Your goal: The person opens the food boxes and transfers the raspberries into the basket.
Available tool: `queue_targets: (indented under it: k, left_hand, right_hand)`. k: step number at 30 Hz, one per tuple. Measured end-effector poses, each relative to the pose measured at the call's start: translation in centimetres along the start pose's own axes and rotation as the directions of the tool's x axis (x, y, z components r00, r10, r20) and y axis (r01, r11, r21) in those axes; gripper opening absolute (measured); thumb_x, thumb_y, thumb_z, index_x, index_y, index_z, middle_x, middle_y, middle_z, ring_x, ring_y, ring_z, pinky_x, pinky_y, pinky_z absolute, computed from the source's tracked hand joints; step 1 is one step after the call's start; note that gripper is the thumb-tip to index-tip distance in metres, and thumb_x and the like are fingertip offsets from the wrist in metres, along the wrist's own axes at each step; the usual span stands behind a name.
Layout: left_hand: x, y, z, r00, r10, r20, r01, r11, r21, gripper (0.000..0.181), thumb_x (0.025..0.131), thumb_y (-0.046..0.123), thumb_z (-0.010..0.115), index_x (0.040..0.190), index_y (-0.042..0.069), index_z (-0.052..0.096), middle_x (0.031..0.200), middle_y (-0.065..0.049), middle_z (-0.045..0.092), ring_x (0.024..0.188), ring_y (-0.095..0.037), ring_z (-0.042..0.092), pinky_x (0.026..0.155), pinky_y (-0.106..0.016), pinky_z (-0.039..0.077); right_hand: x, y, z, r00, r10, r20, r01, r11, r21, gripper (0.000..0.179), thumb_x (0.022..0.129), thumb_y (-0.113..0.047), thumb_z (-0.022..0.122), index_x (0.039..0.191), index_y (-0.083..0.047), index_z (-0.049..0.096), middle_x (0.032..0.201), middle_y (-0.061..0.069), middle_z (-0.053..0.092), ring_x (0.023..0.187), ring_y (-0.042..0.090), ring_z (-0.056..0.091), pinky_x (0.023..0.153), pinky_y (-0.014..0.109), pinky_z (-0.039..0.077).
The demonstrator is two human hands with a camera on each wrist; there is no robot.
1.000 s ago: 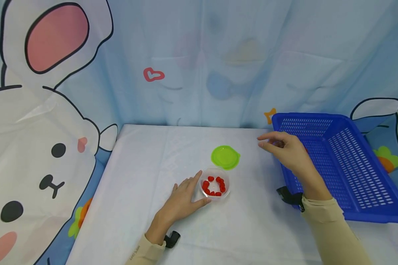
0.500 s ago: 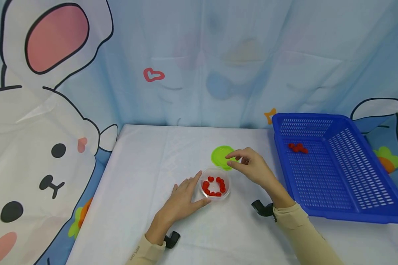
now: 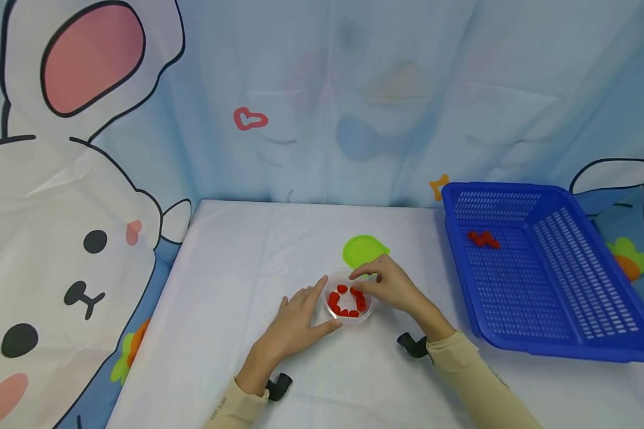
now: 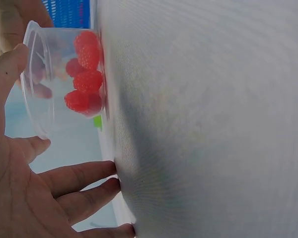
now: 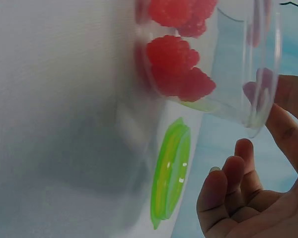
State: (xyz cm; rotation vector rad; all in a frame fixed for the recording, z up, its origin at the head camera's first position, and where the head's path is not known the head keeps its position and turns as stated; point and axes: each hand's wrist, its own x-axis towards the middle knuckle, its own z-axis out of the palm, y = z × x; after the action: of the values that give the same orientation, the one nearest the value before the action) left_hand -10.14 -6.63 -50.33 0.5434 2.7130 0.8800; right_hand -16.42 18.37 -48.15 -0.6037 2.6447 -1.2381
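Two risks follow from this layout. First, the clear round plastic cup (image 3: 347, 301) may slide or tip. It appears light, and the left hand (image 3: 296, 325) only touches its rim with straightened forefinger and thumb, the other fingertips resting on the white cloth-covered worktop (image 3: 247, 286). A sideways knock from the right hand (image 3: 392, 285) is the likely cause. Second, one of the textured red raspberries (image 4: 88, 82) may be dropped or crushed, through too shallow or too hard a pinch. The right hand's thumb and forefinger are parted at the rim, above the raspberries, and pinch none; its remaining fingers are loosely bent.

Orientation: the cup stands upright on the worktop, mouth up, just nearer the person than the flat green plastic lid (image 3: 359, 250), whose tab points right. Seen from above, the cup is round and shows no long axis; its centre axis is vertical, its wall widening towards the rim. The perforated blue plastic basket (image 3: 542, 292) lies well apart, to the right.
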Motion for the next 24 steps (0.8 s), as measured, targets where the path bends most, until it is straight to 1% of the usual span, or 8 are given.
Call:
queue_targets:
  k: [3,7,12,16,20,24]
  left_hand:
    - [0.0,0.0,0.0,1.000,0.004,-0.002,-0.004,1.000,-0.001,0.093,0.089,0.070,0.057,0.162,0.031,0.015,0.155,-0.012,0.040,0.143,-0.031,0.034,0.110,-0.069,0.020]
    - [0.1,-0.1,0.1,1.000,0.009,-0.007,-0.009,1.000,0.000,0.093,0.089,0.071,0.056,0.162,0.031,0.014,0.155,-0.012,0.040,0.143,-0.031,0.035,0.109,-0.070,0.020]
    - [0.1,-0.1,0.0,1.000,0.006,-0.011,-0.006,1.000,-0.001,0.093,0.089,0.071,0.056,0.162,0.031,0.014,0.155,-0.011,0.040,0.143,-0.031,0.035,0.110,-0.070,0.020]
    - [0.0,0.0,0.0,1.000,-0.003,-0.006,0.003,1.000,-0.007,0.093,0.088,0.071,0.057,0.162,0.032,0.015,0.155,-0.010,0.040,0.143,-0.031,0.034,0.110,-0.069,0.020]
    - [0.1,0.0,-0.1,1.000,0.002,-0.012,-0.002,1.000,0.002,0.093,0.089,0.071,0.056,0.162,0.030,0.016,0.155,-0.011,0.041,0.143,-0.032,0.035,0.110,-0.069,0.020]
    - [0.1,0.0,0.0,1.000,-0.003,-0.007,0.003,1.000,0.013,0.093,0.089,0.072,0.055,0.162,0.030,0.016,0.155,-0.011,0.041,0.143,-0.032,0.035,0.110,-0.069,0.020]
  right_hand:
    - [0.1,0.0,0.2,0.999,0.028,0.032,-0.027,0.999,-0.029,0.016,0.087,-0.010,0.076,0.103,-0.010,0.079,0.095,0.007,0.053,0.089,0.028,0.044,0.069,0.035,0.042]
    - [0.3,-0.2,0.3,0.997,0.024,0.069,-0.014,0.991,-0.135,0.018,0.084,-0.007,0.077,0.102,-0.010,0.079,0.090,0.004,0.055,0.088,0.024,0.044,0.067,0.034,0.040]
    - [0.5,-0.7,0.1,0.994,0.024,0.110,0.006,0.964,-0.266,0.022,0.082,-0.003,0.075,0.101,-0.011,0.081,0.088,0.002,0.056,0.086,0.022,0.045,0.066,0.033,0.041]
    - [0.7,-1.2,0.0,0.990,0.060,0.130,-0.011,0.937,-0.349,0.021,0.082,-0.005,0.075,0.098,-0.016,0.082,0.091,0.005,0.056,0.087,0.021,0.046,0.066,0.032,0.043]
    - [0.7,-1.6,-0.1,0.987,0.089,0.136,-0.029,0.921,-0.388,0.018,0.083,-0.008,0.077,0.096,-0.019,0.082,0.094,0.008,0.055,0.088,0.023,0.047,0.066,0.032,0.043]
    - [0.6,-1.8,0.0,0.984,0.096,0.153,-0.035,0.932,-0.360,0.016,0.084,-0.008,0.077,0.095,-0.018,0.081,0.094,0.008,0.055,0.089,0.024,0.047,0.067,0.033,0.043]
